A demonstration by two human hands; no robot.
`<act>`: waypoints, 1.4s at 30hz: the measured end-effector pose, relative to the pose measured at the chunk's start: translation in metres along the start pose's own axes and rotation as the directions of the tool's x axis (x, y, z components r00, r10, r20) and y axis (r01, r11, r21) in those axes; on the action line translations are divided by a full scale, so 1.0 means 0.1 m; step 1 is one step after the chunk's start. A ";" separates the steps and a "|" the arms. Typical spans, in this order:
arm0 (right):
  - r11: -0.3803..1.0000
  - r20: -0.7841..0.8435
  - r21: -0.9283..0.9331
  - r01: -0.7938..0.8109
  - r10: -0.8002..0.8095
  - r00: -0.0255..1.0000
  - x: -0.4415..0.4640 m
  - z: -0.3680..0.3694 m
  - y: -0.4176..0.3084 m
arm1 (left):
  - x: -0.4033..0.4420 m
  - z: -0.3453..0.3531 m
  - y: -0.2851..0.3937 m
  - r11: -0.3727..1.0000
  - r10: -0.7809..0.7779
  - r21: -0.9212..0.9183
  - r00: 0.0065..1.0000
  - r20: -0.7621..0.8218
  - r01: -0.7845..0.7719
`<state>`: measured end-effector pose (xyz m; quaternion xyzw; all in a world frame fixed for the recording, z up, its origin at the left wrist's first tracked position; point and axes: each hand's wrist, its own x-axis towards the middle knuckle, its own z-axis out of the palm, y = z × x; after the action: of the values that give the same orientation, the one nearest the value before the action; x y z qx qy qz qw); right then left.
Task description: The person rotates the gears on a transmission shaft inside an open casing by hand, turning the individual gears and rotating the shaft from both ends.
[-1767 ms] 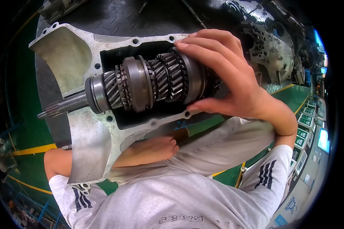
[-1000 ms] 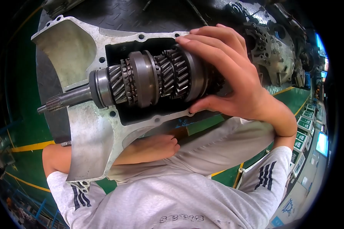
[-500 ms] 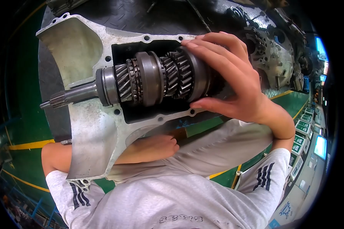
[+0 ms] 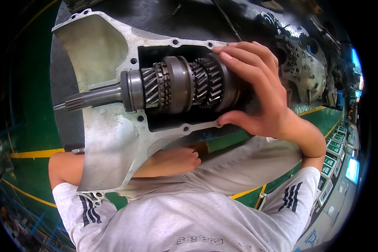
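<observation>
A grey metal housing (image 4: 111,130) lies open on a dark textured table. In its cavity rests a gear shaft (image 4: 178,86) with several gears; its splined end points left. My right hand (image 4: 260,88) spans the housing's right end, fingertips on the far rim and thumb at the near rim, arched over the gears there. The fingers are spread from the thumb. Below the housing, my left hand (image 4: 182,161) lies near my lap with its fingers curled; whether it holds anything is hidden.
On the dark table (image 4: 155,21) a long thin rod (image 4: 227,19) lies beyond the housing. Another metal casing (image 4: 308,75) and more parts stand at the right. Green floor with yellow lines shows around. White-framed green boards (image 4: 334,147) line the right side.
In the view, the housing and gear shaft have shifted right, and the shaft sits more level. My right hand has stayed at the housing's right end. My left hand has barely moved.
</observation>
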<state>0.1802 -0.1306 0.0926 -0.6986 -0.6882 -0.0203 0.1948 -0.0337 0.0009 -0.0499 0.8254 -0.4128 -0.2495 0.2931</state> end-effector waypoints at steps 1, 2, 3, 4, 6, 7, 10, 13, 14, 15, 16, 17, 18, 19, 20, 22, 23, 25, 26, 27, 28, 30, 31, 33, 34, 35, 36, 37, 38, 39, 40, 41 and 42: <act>1.000 0.021 -0.029 0.006 -0.005 1.000 0.00 -0.01 0.02 | -0.03 -0.02 -0.01 1.000 -0.007 -0.005 1.000 -0.003 0.007; 1.000 0.020 -0.027 0.011 -0.011 1.000 0.03 0.00 0.01 | -0.06 -0.03 -0.01 1.000 -0.015 -0.009 1.000 -0.008 0.015; 0.999 0.007 -0.039 0.003 -0.003 1.000 0.07 -0.01 -0.03 | -0.08 -0.04 0.00 1.000 -0.024 -0.012 1.000 -0.014 0.024; 0.999 -0.004 -0.050 -0.005 0.005 1.000 0.11 -0.03 -0.08 | -0.10 -0.06 0.00 0.999 -0.032 -0.017 0.999 -0.022 0.031; 0.995 0.049 -0.095 0.011 -0.006 0.999 0.21 -0.08 -0.21 | -0.15 -0.09 0.01 0.999 -0.048 -0.021 0.998 -0.036 0.048; 0.994 0.059 -0.106 0.033 -0.026 0.998 0.26 -0.08 -0.24 | -0.17 -0.09 0.02 0.998 -0.049 -0.027 0.998 -0.035 0.048; 0.993 0.067 -0.121 0.016 -0.008 0.998 0.37 -0.05 -0.36 | -0.20 -0.14 0.03 0.999 -0.038 -0.030 0.999 -0.033 0.037; 0.994 0.095 -0.107 -0.019 0.030 0.995 0.48 -0.01 -0.44 | -0.23 -0.16 0.03 0.999 -0.040 -0.036 0.998 -0.050 0.038; 0.994 0.100 -0.107 -0.016 0.026 0.995 0.49 0.01 -0.44 | -0.25 -0.15 0.04 0.998 -0.042 -0.044 0.998 -0.057 0.039; 0.994 0.091 -0.108 -0.022 0.032 0.995 0.50 0.02 -0.44 | -0.27 -0.14 0.04 0.998 -0.043 -0.050 0.997 -0.064 0.040; 0.994 0.084 -0.109 -0.027 0.036 0.996 0.53 0.04 -0.44 | -0.30 -0.14 0.03 0.998 -0.045 -0.056 0.996 -0.073 0.041; 0.993 0.066 -0.115 -0.024 0.032 0.997 0.55 0.04 -0.45 | -0.31 -0.14 0.03 0.997 -0.050 -0.063 0.995 -0.083 0.045; 0.993 0.071 -0.112 -0.019 0.027 0.997 0.56 0.05 -0.45 | -0.31 -0.14 0.03 0.996 -0.054 -0.071 0.994 -0.090 0.048; 0.996 0.061 -0.083 -0.028 0.033 0.998 0.55 0.07 -0.44 | -0.31 -0.14 0.04 0.996 -0.058 -0.079 0.994 -0.093 0.051; 0.998 0.049 -0.055 -0.035 0.038 0.998 0.55 0.08 -0.42 | -0.32 -0.16 0.04 0.995 -0.063 -0.085 0.994 -0.095 0.054; 0.998 0.043 -0.061 -0.012 0.014 0.999 0.55 0.09 -0.39 | -0.32 -0.17 0.04 0.993 -0.068 -0.098 0.993 -0.093 0.059; 0.997 0.037 -0.072 0.012 -0.009 0.999 0.55 0.09 -0.37 | -0.33 -0.18 0.04 0.993 -0.067 -0.103 0.994 -0.090 0.058; 0.998 0.042 -0.060 0.018 -0.015 0.999 0.56 0.08 -0.36 | -0.32 -0.20 0.04 0.992 -0.065 -0.114 0.994 -0.090 0.055; 0.998 0.046 -0.049 0.028 -0.026 0.999 0.56 0.08 -0.36 | -0.32 -0.22 0.04 0.992 -0.064 -0.118 0.994 -0.092 0.053; 0.998 0.047 -0.050 0.027 -0.024 0.999 0.56 0.08 -0.35 | -0.32 -0.23 0.04 0.991 -0.064 -0.122 0.994 -0.093 0.052; 0.998 0.041 -0.041 0.038 -0.036 0.998 0.57 0.09 -0.33 | -0.33 -0.24 0.05 0.991 -0.066 -0.127 0.993 -0.095 0.053; 0.998 0.036 -0.030 0.049 -0.047 0.998 0.57 0.10 -0.33 | -0.34 -0.26 0.05 0.989 -0.070 -0.137 0.993 -0.099 0.056; 0.999 0.030 -0.022 0.040 -0.039 0.999 0.56 0.10 -0.33 | -0.34 -0.26 0.06 0.988 -0.072 -0.142 0.992 -0.101 0.058; 0.999 0.026 -0.013 0.032 -0.032 0.999 0.57 0.11 -0.34 | -0.35 -0.28 0.06 0.986 -0.077 -0.153 0.991 -0.106 0.060; 0.999 0.019 -0.019 0.028 -0.027 0.999 0.57 0.11 -0.35 | -0.35 -0.28 0.07 0.985 -0.079 -0.159 0.991 -0.109 0.061; 0.999 0.012 -0.025 0.023 -0.022 1.000 0.58 0.11 -0.36 | -0.36 -0.29 0.07 0.984 -0.081 -0.164 0.990 -0.111 0.062; 0.999 0.013 -0.025 0.022 -0.022 1.000 0.58 0.12 -0.38 | -0.36 -0.30 0.07 0.983 -0.083 -0.170 0.990 -0.113 0.063; 1.000 0.012 -0.023 0.013 -0.013 1.000 0.58 0.12 -0.38 | -0.36 -0.31 0.07 0.983 -0.084 -0.175 0.990 -0.115 0.063; 1.000 0.010 -0.022 0.006 -0.005 1.000 0.59 0.13 -0.39 | -0.36 -0.31 0.07 0.982 -0.086 -0.180 0.989 -0.118 0.064; 1.000 0.011 -0.022 0.007 -0.007 1.000 0.59 0.13 -0.39 | -0.36 -0.32 0.08 0.981 -0.089 -0.185 0.989 -0.122 0.065; 1.000 0.013 -0.021 0.010 -0.010 1.000 0.59 0.13 -0.39 | -0.37 -0.33 0.08 0.980 -0.091 -0.189 0.988 -0.125 0.067; 1.000 0.014 -0.020 0.015 -0.014 1.000 0.59 0.12 -0.38 | -0.38 -0.34 0.08 0.979 -0.095 -0.194 0.987 -0.129 0.068; 1.000 0.015 -0.020 0.017 -0.016 1.000 0.59 0.12 -0.38 | -0.38 -0.35 0.08 0.978 -0.098 -0.199 0.986 -0.132 0.070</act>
<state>0.1434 -0.0714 0.1084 -0.6950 -0.6950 -0.0238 0.1826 -0.0358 0.0384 -0.0130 0.8254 -0.3295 -0.2417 0.3894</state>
